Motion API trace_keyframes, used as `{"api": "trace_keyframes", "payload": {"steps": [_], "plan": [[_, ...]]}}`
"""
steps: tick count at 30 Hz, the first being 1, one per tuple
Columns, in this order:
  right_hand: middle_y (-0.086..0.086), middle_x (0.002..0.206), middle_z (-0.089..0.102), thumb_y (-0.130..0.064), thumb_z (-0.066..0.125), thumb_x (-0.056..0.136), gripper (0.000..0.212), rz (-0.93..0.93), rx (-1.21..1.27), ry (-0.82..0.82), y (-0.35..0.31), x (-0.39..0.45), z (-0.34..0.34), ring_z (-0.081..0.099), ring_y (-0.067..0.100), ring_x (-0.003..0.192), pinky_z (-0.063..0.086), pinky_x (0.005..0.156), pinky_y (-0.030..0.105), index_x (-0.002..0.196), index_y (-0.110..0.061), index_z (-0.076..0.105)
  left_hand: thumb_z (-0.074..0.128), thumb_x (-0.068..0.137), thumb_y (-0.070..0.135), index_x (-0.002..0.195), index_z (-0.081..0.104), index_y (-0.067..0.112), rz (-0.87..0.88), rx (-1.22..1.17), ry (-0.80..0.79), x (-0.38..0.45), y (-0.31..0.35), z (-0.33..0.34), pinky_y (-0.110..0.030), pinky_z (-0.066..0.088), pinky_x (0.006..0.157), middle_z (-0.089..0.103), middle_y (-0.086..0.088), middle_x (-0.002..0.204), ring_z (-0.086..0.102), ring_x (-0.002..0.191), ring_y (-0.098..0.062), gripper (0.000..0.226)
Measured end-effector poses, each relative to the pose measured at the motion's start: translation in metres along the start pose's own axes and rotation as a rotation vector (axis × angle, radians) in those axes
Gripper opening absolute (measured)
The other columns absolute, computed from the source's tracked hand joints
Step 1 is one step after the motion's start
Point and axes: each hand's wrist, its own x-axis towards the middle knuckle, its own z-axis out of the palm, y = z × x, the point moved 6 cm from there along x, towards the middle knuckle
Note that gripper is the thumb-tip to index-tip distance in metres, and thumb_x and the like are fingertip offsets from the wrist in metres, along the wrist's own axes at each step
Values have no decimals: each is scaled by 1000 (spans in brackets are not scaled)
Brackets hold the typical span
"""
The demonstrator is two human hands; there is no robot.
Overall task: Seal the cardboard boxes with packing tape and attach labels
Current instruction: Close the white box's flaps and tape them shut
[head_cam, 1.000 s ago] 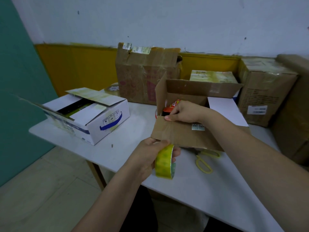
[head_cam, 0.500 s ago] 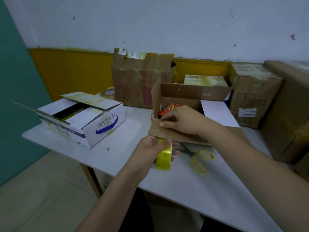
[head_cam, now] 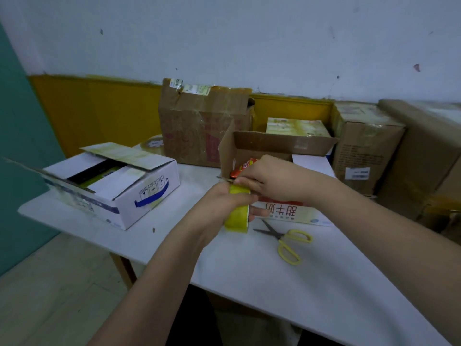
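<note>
Starting left: white carton (head_cam: 112,188) with blue print sits on the bench (head_cam: 274,283), flaps half open, dark contents showing through the gap; can't tell what they are. Behind it a tall brown corrugated box (head_cam: 199,126), taped over, creased, paper labels on its top edge. A flat roll of tape (head_cam: 152,144) lies beside its left foot.

Centre: your left hand (head_cam: 219,208) grips the yellow tape roll (head_cam: 238,211), fingers curled round it, roll on edge. Your right hand (head_cam: 272,181) pinches the near flap edge of the open cardboard box (head_cam: 282,146), just above the roll. Inside that box: a red-orange packet (head_cam: 243,168), mostly hidden. The box's front panel is white with red print. Yellow-handled scissors (head_cam: 287,240) lie on the bench just right of the roll, blades apart.

Right: a small yellowish box (head_cam: 296,126) behind the open one, then a sealed brown box (head_cam: 361,146) with a white label, then a larger brown carton (head_cam: 429,156) at the frame edge.

Bench top is smooth, white, matte. Wall behind is white above, yellow band below; teal wall on the left. Tiled floor.
</note>
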Motion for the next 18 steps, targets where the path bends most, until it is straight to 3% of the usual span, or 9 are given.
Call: {"api": "trace_keyframes", "payload": {"steps": [3, 7, 11, 13, 15, 18], "plan": [[-8, 67, 52, -32, 43, 105, 35, 25, -6, 49, 11, 8, -9, 50, 11, 61, 42, 64, 35, 78, -18, 58, 47, 99, 2, 108, 58, 4, -10, -141, 0, 3, 8, 0, -24, 56, 58, 76, -7, 84, 75, 70, -24, 15], [-5, 71, 61, -28, 45, 104, 32, 15, -41, 122, 21, 17, -18, 58, 15, 67, 48, 66, 38, 82, -14, 63, 50, 101, 7, 123, 57, 0, 3, -192, 33, 18, 9, -3, -27, 59, 69, 74, -18, 109, 76, 80, -28, 24], [3, 85, 70, -32, 40, 105, 34, 83, -132, 218, 41, 27, -24, 64, 23, 79, 48, 66, 37, 97, -14, 68, 44, 107, 26, 117, 54, 4, -90, -107, 116, 30, -9, 0, -20, 56, 55, 77, -12, 86, 74, 65, -20, 26], [3, 88, 70, -36, 36, 105, 35, 129, -211, 254, 50, 32, -22, 64, 26, 83, 47, 65, 36, 104, -18, 67, 46, 107, 31, 114, 54, 0, -109, -76, 196, 37, -17, -3, -20, 54, 52, 77, -16, 84, 74, 63, -21, 32], [1, 83, 66, -37, 32, 106, 36, 171, -269, 264, 55, 34, -20, 64, 26, 81, 46, 63, 36, 107, -18, 63, 51, 104, 33, 117, 54, -6, -115, -25, 280, 47, -19, -8, -22, 56, 52, 76, -20, 82, 74, 64, -24, 42], [-7, 66, 49, -42, 27, 106, 36, 119, -264, 279, 58, 32, -13, 55, 20, 62, 42, 56, 36, 99, -17, 53, 58, 101, 31, 122, 49, -8, -115, -29, 372, 55, -22, -13, -26, 57, 50, 74, -22, 75, 74, 60, -27, 45]]}}
